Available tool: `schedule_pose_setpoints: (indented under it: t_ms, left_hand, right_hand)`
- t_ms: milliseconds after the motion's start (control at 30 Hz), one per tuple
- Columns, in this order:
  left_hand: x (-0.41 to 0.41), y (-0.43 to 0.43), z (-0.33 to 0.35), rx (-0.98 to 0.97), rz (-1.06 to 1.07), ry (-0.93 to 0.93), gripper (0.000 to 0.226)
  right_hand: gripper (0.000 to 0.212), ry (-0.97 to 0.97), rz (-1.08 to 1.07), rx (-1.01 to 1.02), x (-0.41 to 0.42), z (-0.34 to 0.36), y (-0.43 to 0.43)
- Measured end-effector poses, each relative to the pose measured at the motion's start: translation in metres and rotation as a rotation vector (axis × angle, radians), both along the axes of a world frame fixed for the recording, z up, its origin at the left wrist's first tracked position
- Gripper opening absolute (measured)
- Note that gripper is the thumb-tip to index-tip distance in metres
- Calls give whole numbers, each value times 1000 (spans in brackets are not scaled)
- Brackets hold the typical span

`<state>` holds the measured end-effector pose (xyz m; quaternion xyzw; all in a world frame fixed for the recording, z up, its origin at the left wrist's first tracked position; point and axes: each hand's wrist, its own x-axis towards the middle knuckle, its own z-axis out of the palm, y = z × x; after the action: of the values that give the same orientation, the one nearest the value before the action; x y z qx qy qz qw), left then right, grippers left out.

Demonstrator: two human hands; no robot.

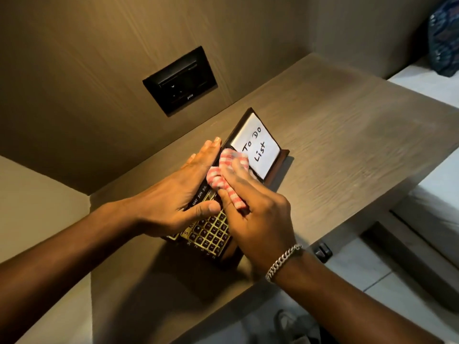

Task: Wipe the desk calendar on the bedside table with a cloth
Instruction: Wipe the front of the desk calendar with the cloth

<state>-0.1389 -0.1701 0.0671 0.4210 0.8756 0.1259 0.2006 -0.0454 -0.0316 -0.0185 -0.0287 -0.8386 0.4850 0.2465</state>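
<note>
A dark desk calendar (211, 234) with a gold date grid and month names lies on the wooden bedside table (335, 135). A white "To Do List" note pad (257, 145) sits in its far end. My left hand (173, 197) lies flat along the calendar's left side, thumb on its face, holding it. My right hand (258, 214), a silver bracelet at its wrist, presses a red-and-white checked cloth (227, 175) onto the middle of the calendar. Both hands hide much of the calendar's middle.
A black switch panel (180, 81) is set in the wooden wall behind the table. A bed with white sheets (427, 95) lies to the right, with a dark patterned pillow (444, 43) at the top right corner. Tiled floor shows below the table's front edge.
</note>
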Motion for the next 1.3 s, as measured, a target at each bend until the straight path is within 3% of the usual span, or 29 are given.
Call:
schedule_pose_setpoints:
  t_ms: [200, 400, 633, 800, 1000, 1233, 1300]
  left_hand:
    - [-6, -1, 0, -39, -49, 45, 108]
    - [-3, 2, -2, -10, -94, 72, 105]
    - [-2, 1, -3, -28, -49, 40, 107]
    - [-3, 10, 0, -29, -10, -26, 105]
    - [-10, 13, -3, -26, -56, 55, 103]
    - [-15, 10, -8, -32, -123, 160, 100]
    - [-16, 10, -7, -43, -140, 178, 99]
  right_hand:
    - [45, -94, -52, 57, 14, -17, 6]
    - [47, 19, 33, 53, 6, 0, 2]
    - [47, -156, -5, 91, 17, -12, 16]
    - [43, -133, 117, 47, 23, 1, 16]
    - [38, -239, 118, 500, 4, 12, 57]
    - [29, -446, 353, 562, -5, 40, 68]
    - [25, -464, 425, 696, -10, 49, 71]
